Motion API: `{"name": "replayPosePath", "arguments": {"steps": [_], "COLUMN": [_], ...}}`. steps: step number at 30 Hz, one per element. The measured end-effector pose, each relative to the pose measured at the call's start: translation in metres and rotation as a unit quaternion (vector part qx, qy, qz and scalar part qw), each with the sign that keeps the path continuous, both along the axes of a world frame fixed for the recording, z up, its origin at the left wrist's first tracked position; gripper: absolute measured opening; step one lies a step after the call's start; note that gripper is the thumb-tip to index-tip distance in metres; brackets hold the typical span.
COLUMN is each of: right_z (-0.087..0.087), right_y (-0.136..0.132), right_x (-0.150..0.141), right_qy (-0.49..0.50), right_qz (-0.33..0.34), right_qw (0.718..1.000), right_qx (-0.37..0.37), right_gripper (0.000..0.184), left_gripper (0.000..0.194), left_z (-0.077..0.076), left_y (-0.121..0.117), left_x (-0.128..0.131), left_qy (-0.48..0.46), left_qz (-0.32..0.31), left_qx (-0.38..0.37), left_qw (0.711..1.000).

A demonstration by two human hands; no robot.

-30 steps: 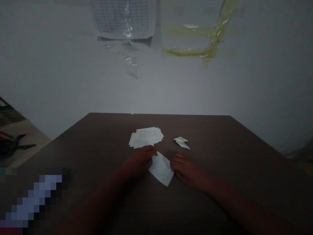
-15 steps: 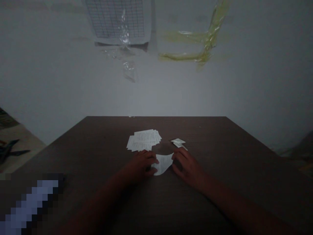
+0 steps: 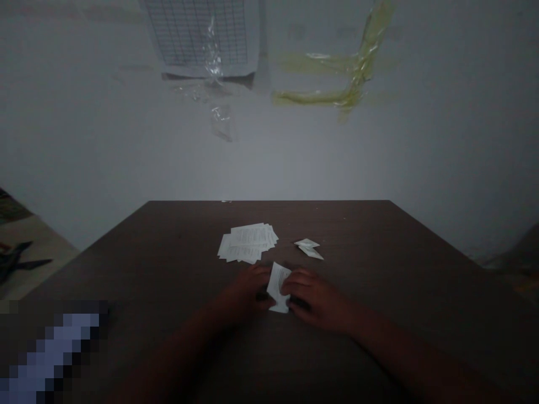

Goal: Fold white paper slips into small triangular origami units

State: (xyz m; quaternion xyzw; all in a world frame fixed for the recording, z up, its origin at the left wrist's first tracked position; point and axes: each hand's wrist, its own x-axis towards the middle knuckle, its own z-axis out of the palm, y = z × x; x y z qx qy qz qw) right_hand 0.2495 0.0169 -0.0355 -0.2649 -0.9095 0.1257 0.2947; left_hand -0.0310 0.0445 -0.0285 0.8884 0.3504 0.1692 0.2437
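Note:
A small printed paper sheet (image 3: 278, 283) stands between my hands, bent over on itself so it looks narrow. My left hand (image 3: 251, 289) grips its left edge with fingers and thumb. On the other side my right hand (image 3: 307, 294) has its fingers curled on the sheet's right part. Just beyond my left hand lies a loose stack of printed papers (image 3: 248, 240), fanned unevenly. Past my right hand rest two small folded papers (image 3: 309, 247), overlapping at one end.
The dark wooden table (image 3: 168, 235) meets a grey wall (image 3: 269, 163). Taped to the wall are a gridded sheet (image 3: 202, 33) and yellow tape strips (image 3: 353, 84). A pixelated bluish object (image 3: 54, 353) is at the lower left. Dark items (image 3: 21, 262) lie beyond the table's left side.
The sheet was spread wide and curved between my hands; now it is doubled over and narrower. My right hand has moved left and slightly nearer, uncovering the folded papers.

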Motion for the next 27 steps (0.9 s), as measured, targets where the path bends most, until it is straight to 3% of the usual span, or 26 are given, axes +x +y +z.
{"name": "replayPosePath", "arguments": {"steps": [3, 6, 11, 15, 20, 27], "right_z": [0.004, 0.007, 0.006, 0.006, 0.006, -0.001], "right_y": [-0.001, -0.001, -0.001, -0.003, -0.003, -0.003], "right_x": [0.000, -0.001, 0.001, 0.002, 0.000, 0.003], "right_qy": [-0.008, -0.021, -0.054, -0.052, -0.066, -0.080], "right_qz": [-0.012, -0.019, -0.046, -0.025, 0.007, -0.023], "right_qw": [1.000, 1.000, 0.998, 0.998, 0.996, 0.995], "right_qx": [-0.012, -0.006, 0.003, 0.000, -0.056, -0.061], "right_gripper": [0.021, 0.023, 0.029, 0.029, 0.056, 0.077], "left_gripper": [0.067, 0.060, 0.045, 0.043, 0.045, 0.044], "left_z": [-0.007, -0.008, 0.002, 0.008, 0.007, 0.004], "left_y": [0.002, 0.002, 0.000, -0.001, -0.001, 0.000], "left_x": [-0.004, -0.005, -0.005, -0.004, -0.004, -0.005], "left_qy": [-0.002, 0.006, 0.006, -0.003, -0.018, 0.004], "left_qz": [0.021, 0.040, 0.015, 0.012, 0.005, 0.014], "left_qx": [-0.005, -0.001, -0.017, -0.034, -0.035, -0.007], "left_qw": [1.000, 0.999, 1.000, 0.999, 0.999, 1.000]}}
